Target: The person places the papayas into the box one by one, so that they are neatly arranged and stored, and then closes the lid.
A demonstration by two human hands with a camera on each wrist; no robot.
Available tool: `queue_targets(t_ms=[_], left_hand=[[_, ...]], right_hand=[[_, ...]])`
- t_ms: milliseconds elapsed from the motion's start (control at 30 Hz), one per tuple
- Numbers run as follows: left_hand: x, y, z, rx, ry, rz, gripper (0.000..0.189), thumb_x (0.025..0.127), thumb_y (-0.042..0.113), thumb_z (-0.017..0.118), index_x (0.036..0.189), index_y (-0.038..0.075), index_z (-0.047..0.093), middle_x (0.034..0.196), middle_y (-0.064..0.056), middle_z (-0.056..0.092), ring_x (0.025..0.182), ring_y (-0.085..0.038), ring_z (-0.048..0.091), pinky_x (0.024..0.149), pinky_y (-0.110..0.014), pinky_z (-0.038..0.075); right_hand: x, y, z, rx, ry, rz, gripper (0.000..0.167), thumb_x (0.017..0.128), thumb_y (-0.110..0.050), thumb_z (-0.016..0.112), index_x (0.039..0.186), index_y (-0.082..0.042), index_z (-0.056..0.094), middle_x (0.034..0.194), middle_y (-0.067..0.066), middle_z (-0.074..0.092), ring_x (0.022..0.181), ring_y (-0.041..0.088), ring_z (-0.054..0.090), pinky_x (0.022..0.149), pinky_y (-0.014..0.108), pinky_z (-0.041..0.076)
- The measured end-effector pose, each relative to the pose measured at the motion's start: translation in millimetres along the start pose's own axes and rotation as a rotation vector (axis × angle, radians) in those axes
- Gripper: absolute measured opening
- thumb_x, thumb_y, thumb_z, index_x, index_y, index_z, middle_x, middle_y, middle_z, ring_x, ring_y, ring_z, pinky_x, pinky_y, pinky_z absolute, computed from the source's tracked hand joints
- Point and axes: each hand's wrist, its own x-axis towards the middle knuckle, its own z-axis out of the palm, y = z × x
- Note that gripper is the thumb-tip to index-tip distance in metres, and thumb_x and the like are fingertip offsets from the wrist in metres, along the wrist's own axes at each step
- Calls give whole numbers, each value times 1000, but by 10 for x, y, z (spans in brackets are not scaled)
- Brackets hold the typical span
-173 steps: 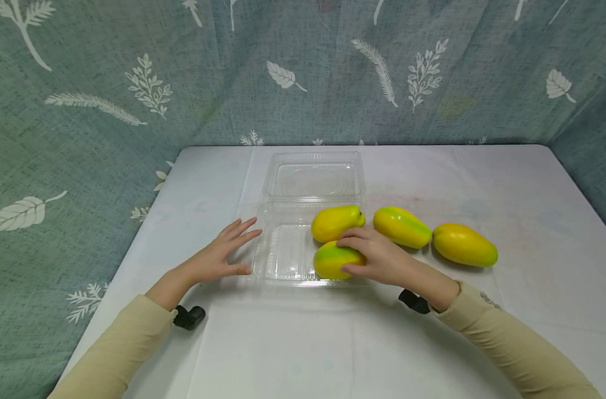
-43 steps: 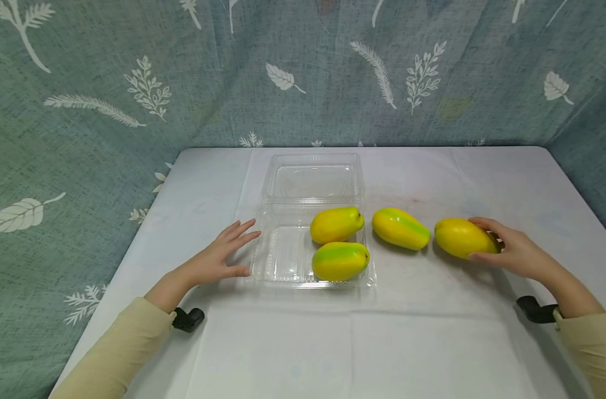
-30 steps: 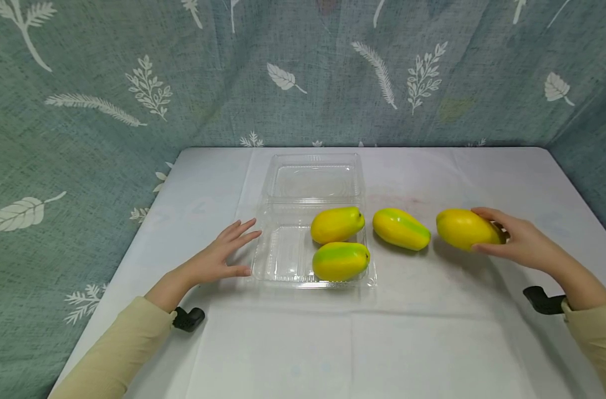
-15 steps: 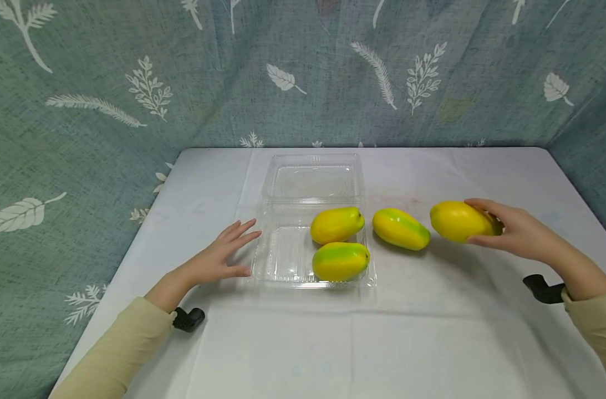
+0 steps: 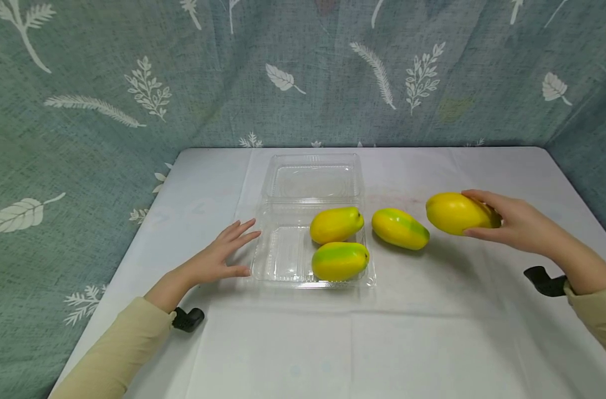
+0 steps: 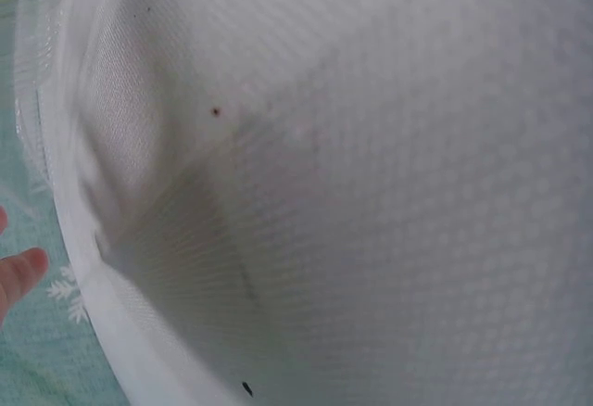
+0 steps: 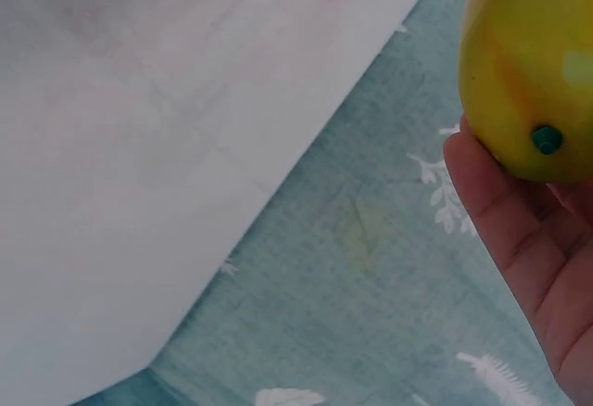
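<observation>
my right hand [image 5: 527, 226]: curled round the right end of the held fruit [image 5: 459, 214], thumb on the near side, fingers on the far side.
held fruit: yellow, left of my palm, reaching out past my fingertips; it is up off the white table [image 5: 303, 343], its shadow apart below.
stem nub [image 7: 547, 140]: green, at the end nearest my palm.
loose fruit [image 5: 400, 229]: on the table, just left of the one i hold.
clear container [image 5: 285, 252]: farther left, lid [image 5: 312, 180] laid back; the far fruit [image 5: 336, 225] and near fruit [image 5: 340, 261] lie in its right half.
my left hand [image 5: 210, 260]: fingers spread wide, beside the container's left edge; i cannot tell whether the thumb touches.
</observation>
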Motion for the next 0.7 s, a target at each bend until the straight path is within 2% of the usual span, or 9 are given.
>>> queue_targets(t_ms=[400,700], left_hand=[[-1,-4,-2,-3,4,-5,76,82,39,66,144,16,30,154,-5,12,136,-44,5,101,-67,15],[-1,-3,8,-11,5,-7,77,80,39,67,144,18,30,154,-4,11,136,-44,5,101,-67,15]], right_hand=[[94,-80,-96,7,-7,63,69,79,-26,72,135,-2,39,116,19,55,83,22,50,62,29,44],[177,-194,-135,46,-34,116,71,80,-30,71,138,-5,36,121,19,53,88,26,52,65,33,45]])
